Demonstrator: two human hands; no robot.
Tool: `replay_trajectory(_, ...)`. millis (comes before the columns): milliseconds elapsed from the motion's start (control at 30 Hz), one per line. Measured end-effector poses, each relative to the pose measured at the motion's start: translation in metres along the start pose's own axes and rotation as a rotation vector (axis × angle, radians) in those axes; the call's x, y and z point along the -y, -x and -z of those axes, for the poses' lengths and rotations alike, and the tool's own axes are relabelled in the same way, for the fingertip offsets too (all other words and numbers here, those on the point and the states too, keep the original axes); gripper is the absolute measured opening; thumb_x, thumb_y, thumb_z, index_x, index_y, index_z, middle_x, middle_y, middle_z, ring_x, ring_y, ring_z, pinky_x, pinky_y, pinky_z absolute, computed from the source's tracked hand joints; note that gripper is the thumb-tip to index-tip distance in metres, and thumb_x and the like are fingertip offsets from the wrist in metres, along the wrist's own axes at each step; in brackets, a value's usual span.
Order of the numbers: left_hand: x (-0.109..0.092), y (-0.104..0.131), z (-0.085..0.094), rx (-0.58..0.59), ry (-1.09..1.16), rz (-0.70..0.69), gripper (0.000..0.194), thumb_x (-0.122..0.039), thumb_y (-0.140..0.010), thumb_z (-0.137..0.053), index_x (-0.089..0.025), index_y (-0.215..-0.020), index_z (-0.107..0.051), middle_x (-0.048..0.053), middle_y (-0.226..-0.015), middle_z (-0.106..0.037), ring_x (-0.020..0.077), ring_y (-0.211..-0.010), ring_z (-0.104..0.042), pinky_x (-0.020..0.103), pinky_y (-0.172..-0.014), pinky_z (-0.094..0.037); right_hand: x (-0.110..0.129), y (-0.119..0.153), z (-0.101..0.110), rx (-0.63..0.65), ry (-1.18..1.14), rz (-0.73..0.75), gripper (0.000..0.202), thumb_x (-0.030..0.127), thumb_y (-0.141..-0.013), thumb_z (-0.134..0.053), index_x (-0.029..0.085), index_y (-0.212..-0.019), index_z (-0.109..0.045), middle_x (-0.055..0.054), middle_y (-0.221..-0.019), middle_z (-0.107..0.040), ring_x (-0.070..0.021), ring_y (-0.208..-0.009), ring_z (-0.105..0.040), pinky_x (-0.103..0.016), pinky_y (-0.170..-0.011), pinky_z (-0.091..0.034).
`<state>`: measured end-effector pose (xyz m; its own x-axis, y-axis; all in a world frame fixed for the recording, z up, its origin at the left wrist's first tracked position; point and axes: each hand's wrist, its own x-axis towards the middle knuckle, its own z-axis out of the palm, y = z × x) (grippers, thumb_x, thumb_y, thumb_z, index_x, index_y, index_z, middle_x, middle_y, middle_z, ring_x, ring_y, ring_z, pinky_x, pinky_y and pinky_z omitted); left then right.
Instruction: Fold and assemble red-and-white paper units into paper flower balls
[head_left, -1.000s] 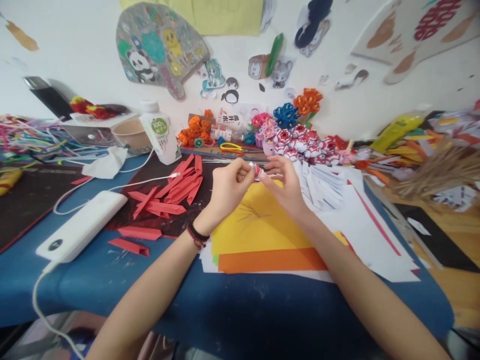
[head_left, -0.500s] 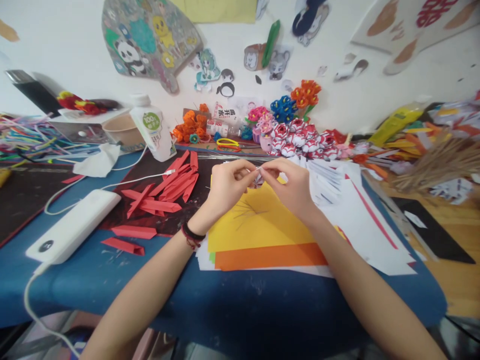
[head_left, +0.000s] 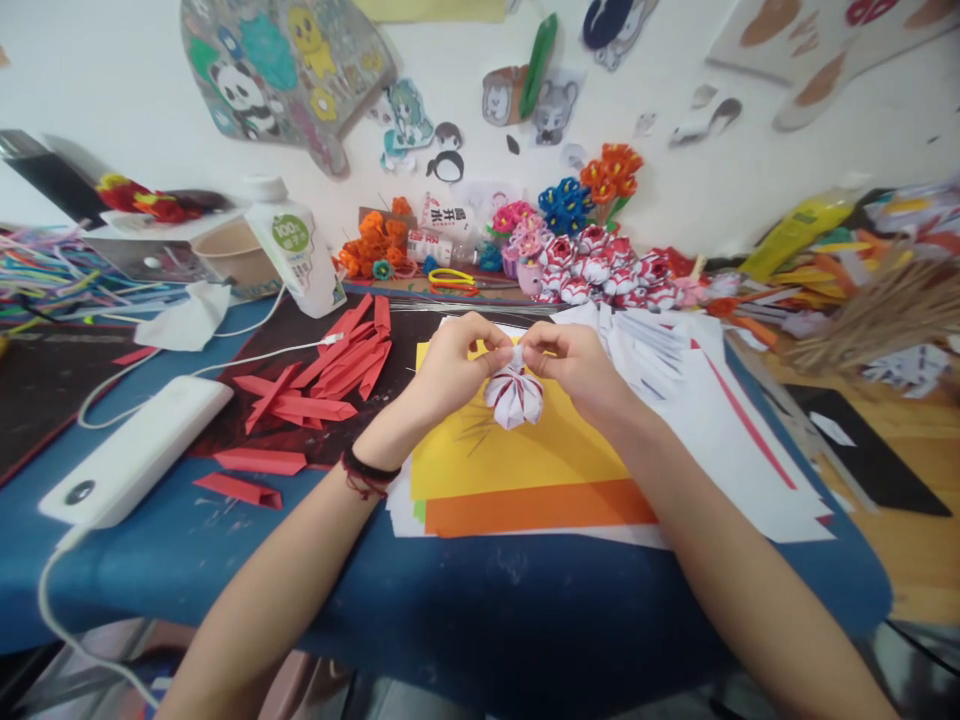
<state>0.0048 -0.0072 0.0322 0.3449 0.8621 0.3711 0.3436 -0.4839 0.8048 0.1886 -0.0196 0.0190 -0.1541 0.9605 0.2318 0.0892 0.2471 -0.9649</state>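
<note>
A white and dark red paper flower [head_left: 514, 400] hangs with its round head down between my hands. My left hand [head_left: 469, 362] pinches its narrow white top from the left, fingers closed. From the right, my right hand [head_left: 571, 362] closes thumb and forefinger on the same narrow end. Below lies a yellow sheet [head_left: 555, 465] with several thin dark wire-like pieces [head_left: 474, 430] on it. An orange sheet [head_left: 536, 510] and white sheets stick out under the yellow one.
Folded red paper strips [head_left: 315, 375] lie on the left, near a white power bank [head_left: 139, 450] and its cable. A white bottle [head_left: 292, 245] stands behind them. More red and white paper flowers [head_left: 600, 265] are piled at the back; white paper sheets [head_left: 720, 450] cover the right.
The flower, mostly hidden behind my fingers before, now shows fully below them with its head hanging down. My hands have turned slightly and stay close together. The view has shifted a little.
</note>
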Motion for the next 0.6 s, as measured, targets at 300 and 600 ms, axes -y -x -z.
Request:
replay_trajectory(300,0.002,-0.002,0.001,-0.110,-0.226,-0.048,0.013,-0.026,-0.086,-0.073,-0.020,-0.075,-0.069,0.002,-0.083,-0.072,0.0181,-0.081,-0.057,0.032,-0.078,-0.039,-0.005,-0.002,0.000,-0.166,0.223,0.187,0.014,0.034,-0.080,-0.070,0.020,-0.078,-0.068,-0.002,-0.074,-0.067,-0.0159,-0.068,-0.056,-0.031,-0.065,-0.042)
replay_trajectory(600,0.003,0.005,-0.012,-0.235,-0.461,-0.018,0.015,-0.016,-0.091,-0.068,-0.019,-0.078,-0.062,0.004,-0.088,-0.067,0.0219,-0.090,-0.053,0.036,-0.083,-0.038,-0.005,0.003,-0.008,-0.221,0.406,0.117,0.031,0.051,-0.084,-0.075,0.021,-0.079,-0.070,-0.003,-0.070,-0.071,-0.0152,-0.058,-0.058,-0.030,-0.057,-0.041)
